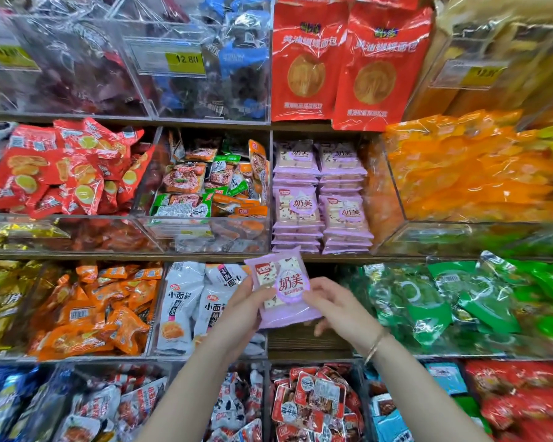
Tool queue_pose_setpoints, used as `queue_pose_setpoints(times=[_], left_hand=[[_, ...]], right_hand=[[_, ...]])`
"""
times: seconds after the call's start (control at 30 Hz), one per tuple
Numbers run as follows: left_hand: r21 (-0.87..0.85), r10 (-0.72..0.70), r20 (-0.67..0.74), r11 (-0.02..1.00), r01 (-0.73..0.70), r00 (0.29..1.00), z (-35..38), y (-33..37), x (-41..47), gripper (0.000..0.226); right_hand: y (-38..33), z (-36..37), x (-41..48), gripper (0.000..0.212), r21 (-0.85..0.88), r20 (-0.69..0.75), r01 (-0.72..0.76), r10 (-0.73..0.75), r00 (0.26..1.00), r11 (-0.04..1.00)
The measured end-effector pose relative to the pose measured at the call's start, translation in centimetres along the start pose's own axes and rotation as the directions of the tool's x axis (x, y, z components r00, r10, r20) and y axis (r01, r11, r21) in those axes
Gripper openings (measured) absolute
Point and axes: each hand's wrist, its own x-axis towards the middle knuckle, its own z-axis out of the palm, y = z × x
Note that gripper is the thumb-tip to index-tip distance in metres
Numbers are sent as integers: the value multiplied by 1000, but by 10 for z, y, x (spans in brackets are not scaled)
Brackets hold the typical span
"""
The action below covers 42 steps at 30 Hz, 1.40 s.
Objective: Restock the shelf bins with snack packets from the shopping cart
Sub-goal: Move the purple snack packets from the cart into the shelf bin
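A lilac snack packet [283, 287] with white biscuit print is held up in front of the shelves, tilted slightly left. My left hand [243, 309] grips its left edge and my right hand [336, 306] grips its right lower edge. Directly above it, on the middle shelf, stand two neat stacks of the same lilac packets [320, 196]. Just behind and below the held packet is a bare wooden shelf slot [307, 341]. The shopping cart is not in view.
Clear plastic bins line every shelf: red packets [67, 167], mixed green and orange packets [208, 186], orange packets [473, 173], white packets [189, 307], green packets [454, 298]. Tall red bags [348, 62] stand on the top shelf. More bins fill the bottom row.
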Motion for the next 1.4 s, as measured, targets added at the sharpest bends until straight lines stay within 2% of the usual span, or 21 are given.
queue_pose_setpoints(times=[0.1, 0.17, 0.23, 0.3, 0.37, 0.4, 0.5, 0.53, 0.57, 0.63, 0.7, 0.73, 0.8, 0.87, 0.93, 1.03, 1.1, 1.17, 1.3, 1.4], left_hand=[[294, 52, 39, 954, -61, 998, 14, 10, -2, 49], [519, 208, 45, 831, -201, 977, 18, 22, -1, 34], [680, 472, 48, 631, -375, 881, 17, 42, 0, 19], [778, 696, 97, 392, -490, 711, 12, 69, 6, 17], [890, 809, 170, 119, -440, 563, 6, 94, 21, 20], [931, 819, 186, 30, -364, 543, 5, 104, 32, 22], [989, 764, 147, -137, -64, 628, 7, 112, 61, 39], [983, 760, 143, -181, -4, 633, 9, 108, 65, 48], [980, 768, 156, -198, -1, 622, 11, 104, 68, 53], [978, 821, 197, -200, -53, 536, 8, 99, 70, 49], [969, 866, 246, -237, -77, 435, 4, 97, 74, 45], [962, 872, 271, -258, -86, 409, 2, 97, 75, 44], [955, 873, 295, -286, -84, 389, 1, 96, 77, 42], [951, 875, 308, -298, -86, 373, 1, 94, 78, 41], [947, 883, 319, -308, -88, 345, -1, 94, 79, 41], [943, 886, 331, -323, -80, 325, -1, 94, 80, 40], [943, 886, 332, -325, -77, 323, 0, 94, 80, 40], [939, 889, 343, -337, -75, 303, 0, 93, 81, 39], [934, 900, 355, -354, -50, 255, -2, 94, 84, 39], [941, 902, 325, -338, -3, 284, -1, 95, 84, 38]], right_hand=[[7, -9, -13, 17, 395, 5, -67, 71, 997, 916], [8, -24, -18, 16, 525, -30, -37, 62, 998, 851], [7, -39, -18, 16, 581, -76, 6, 47, 996, 814], [3, -53, -12, 14, 612, -134, 44, 49, 990, 789], [-2, -64, -1, 13, 641, -200, 81, 65, 978, 763], [-6, -69, 7, 13, 654, -227, 89, 82, 971, 751], [-21, -79, 35, 15, 726, -256, 80, 161, 953, 683], [-25, -81, 45, 16, 766, -268, 92, 186, 945, 636], [-28, -82, 53, 15, 805, -281, 111, 211, 936, 582], [-29, -79, 67, 11, 855, -324, 169, 250, 913, 490], [-26, -72, 78, 27, 862, -385, 245, 258, 886, 443], [-24, -69, 83, 30, 855, -430, 290, 275, 860, 430], [-22, -64, 90, 18, 829, -514, 357, 334, 790, 431], [-25, -61, 94, 7, 822, -541, 377, 376, 752, 428], [-27, -58, 102, 20, 809, -564, 383, 409, 717, 445], [-28, -49, 109, 20, 797, -584, 360, 467, 664, 485], [-22, -47, 111, 21, 833, -544, 361, 505, 670, 419], [-15, -50, 111, 24, 863, -492, 335, 482, 725, 377], [-13, -60, 115, 23, 882, -439, 281, 442, 783, 379], [-13, -65, 117, 27, 893, -419, 278, 427, 801, 355]])
